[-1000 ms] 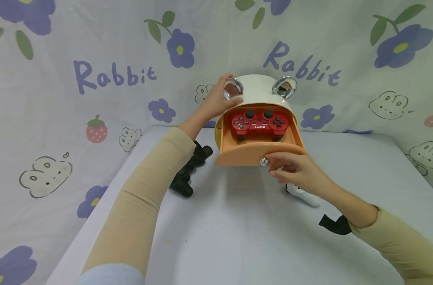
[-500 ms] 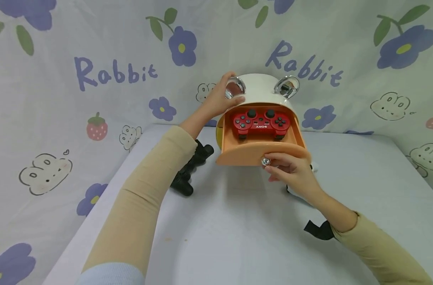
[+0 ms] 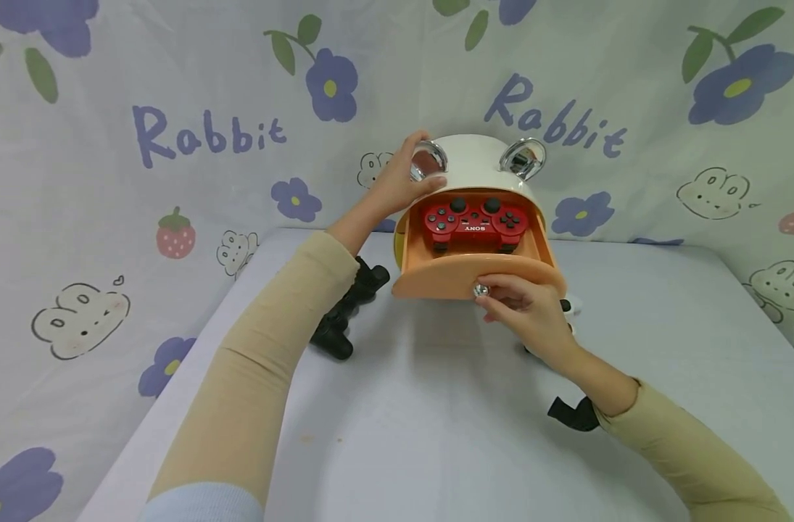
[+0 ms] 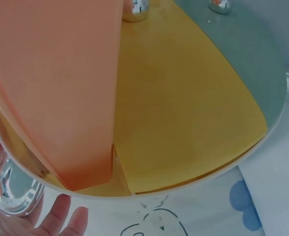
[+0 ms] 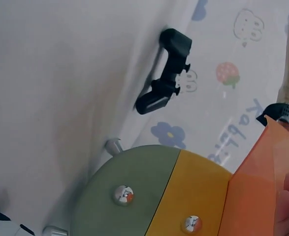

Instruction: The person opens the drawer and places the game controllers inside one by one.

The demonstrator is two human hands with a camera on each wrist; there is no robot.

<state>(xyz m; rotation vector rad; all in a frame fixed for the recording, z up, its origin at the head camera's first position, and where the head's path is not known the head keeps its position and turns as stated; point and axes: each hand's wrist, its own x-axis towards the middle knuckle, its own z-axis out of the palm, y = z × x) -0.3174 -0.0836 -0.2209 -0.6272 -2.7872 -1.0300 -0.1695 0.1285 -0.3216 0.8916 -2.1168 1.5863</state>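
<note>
A person's right hand point(image 3: 534, 319) pinches the round silver knob point(image 3: 480, 290) of a pulled-out orange plastic drawer point(image 3: 432, 279) on a glossy white rounded cabinet point(image 3: 476, 163); the left hand point(image 3: 397, 185) grips the cabinet's ring-shaped silver ear point(image 3: 428, 161). Only the head view shows the red Sony controller point(image 3: 476, 226) inside; wrist views reveal yellow point(image 4: 183, 108) and green drawer fronts point(image 5: 134, 174) beneath. The pale surface point(image 3: 397, 435) stretches before the cabinet, its far edge just behind.

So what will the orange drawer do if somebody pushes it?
The orange drawer would probably stay stiff: its front looks like hard plastic. The red controller inside might slide, since nothing visible fastens it. The box could shift, though the left hand holds one silver ear.
</note>
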